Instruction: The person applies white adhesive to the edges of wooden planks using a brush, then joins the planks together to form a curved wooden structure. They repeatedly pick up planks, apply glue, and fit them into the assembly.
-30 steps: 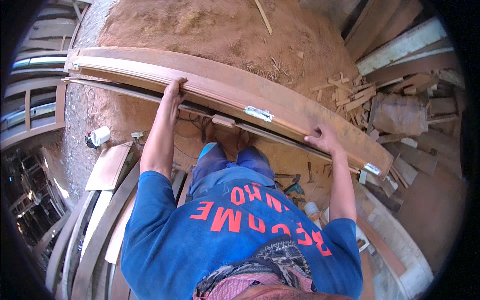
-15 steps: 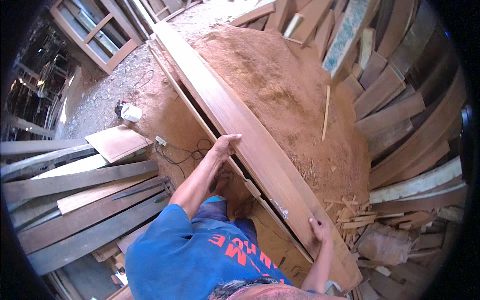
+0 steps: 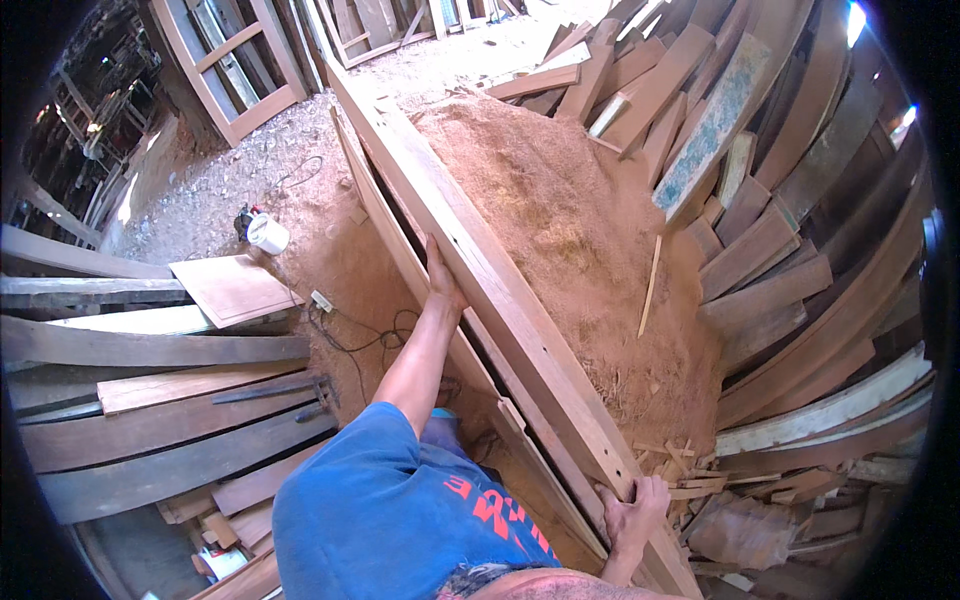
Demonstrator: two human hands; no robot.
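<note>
Fingers: both sets are wrapped onto the same long wooden frame (image 3: 500, 300). Left hand (image 3: 442, 285) is clamped on its near edge about halfway along; right hand (image 3: 632, 518) is curled over the lower end, closed tight on the wood, with nothing else in either grip.

Frame, where it is: runs diagonally from the top middle of the view down to the bottom right, tipped up on its long edge, lying just along the sawdust pile (image 3: 570, 230). Long axis points away from the person and a bit to their left, so the far end is well out of reach.

Which hand's nearer: right has the near end, left is stretched out up the rail with the arm almost straight.

Frame, look and feel: pale reddish planed timber, flat faces, crisp edges. A thinner inner rail sits just beside the main board, and there's a small block or fitting near the low end, too small to make out.

Sawdust pile: big, fluffy, orange-brown mound.

Stacked planks (image 3: 160, 400): rough grey boards lying to the person's left, more leaning on the right.

Small stuff: white mug-like pot (image 3: 267, 234) on the dirt floor, black cable (image 3: 350, 335) looping near it, offcuts (image 3: 690, 465) touching the right hand's end.
</note>
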